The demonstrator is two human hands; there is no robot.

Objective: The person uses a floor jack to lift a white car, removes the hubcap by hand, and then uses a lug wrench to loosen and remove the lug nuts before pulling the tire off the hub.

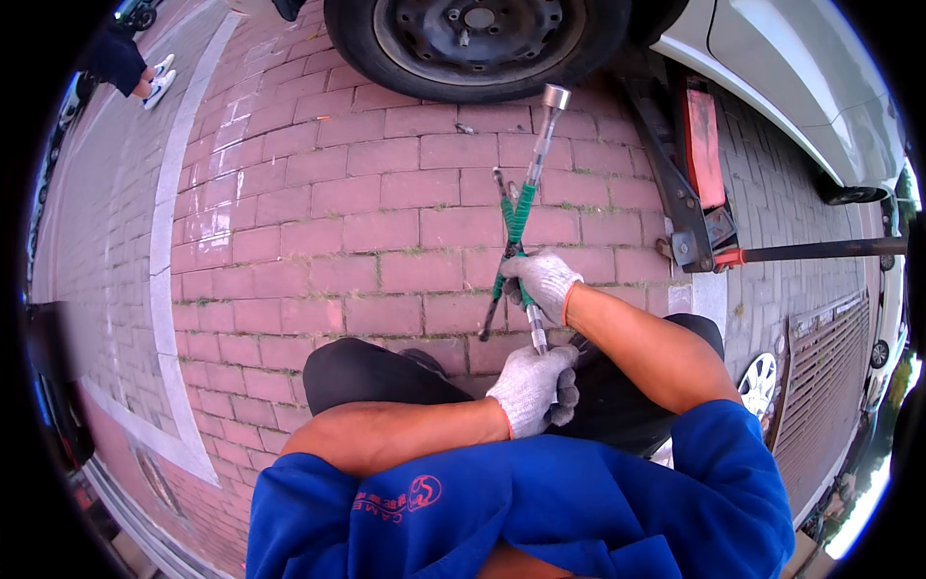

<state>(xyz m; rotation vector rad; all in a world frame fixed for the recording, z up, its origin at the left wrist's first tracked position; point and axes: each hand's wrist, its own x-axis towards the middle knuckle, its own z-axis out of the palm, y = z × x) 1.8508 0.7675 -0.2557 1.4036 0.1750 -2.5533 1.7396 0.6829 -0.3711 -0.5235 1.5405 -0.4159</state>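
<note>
A four-way lug wrench (522, 214) with green-wrapped arms and metal ends is in both my hands, its long arm pointing up toward the wheel. My left hand (533, 391), in a whitish knit glove with grey fingers, is closed around the lower end of the long arm. Higher up, my right hand (542, 282), gloved alike, closes on the wrench by its crossing. The bright socket (555, 96) at the far end shows just in front of the tyre (463, 93); I cannot tell whether they touch.
A dark steel wheel (477, 34) stands at the top by a white car (801, 87). Right of it, a red and black floor jack (702, 145) has a long handle (820, 250). A wheel cover (758, 384) lies near a metal grate (820, 386). Someone's legs (145, 77) are at the far left.
</note>
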